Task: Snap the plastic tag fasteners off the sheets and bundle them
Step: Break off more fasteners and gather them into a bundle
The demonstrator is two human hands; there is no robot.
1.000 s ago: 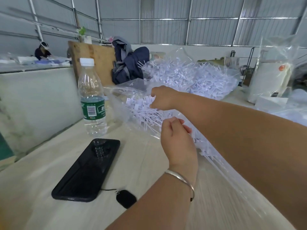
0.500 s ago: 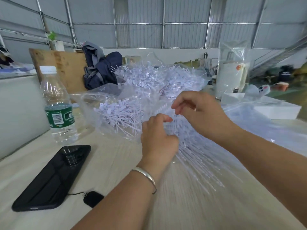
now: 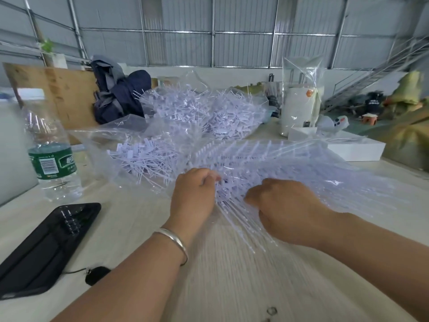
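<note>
Head view: compared w/ a second ago, both hands have come down from the bag of loose fasteners to the fanned sheets of tag fasteners [image 3: 290, 159] lying on the bench [image 3: 220, 287] in front of the person. The left hand [image 3: 193, 197] was pinching the bag edge before; now its fingers are curled on the near-left edge of the sheets, so its grip is closed on them. The right hand [image 3: 285, 210], which was raised half a sec ago, now rests lower on the thin stems, knuckles up; its fingers curl under, and I judge it also grips the sheets, but the fingertips are hidden.

This means, I think, that reaching is over and the snapping-off step begins. No bundle is visible in the hands yet.

Loose snapped fasteners [image 3: 144, 159] lie in the clear bag [image 3: 97, 145] just left of the sheets, more in the bag behind. Water bottle [image 3: 50, 156] and phone [image 3: 44, 247] stand at the left, apart from the work.
</note>
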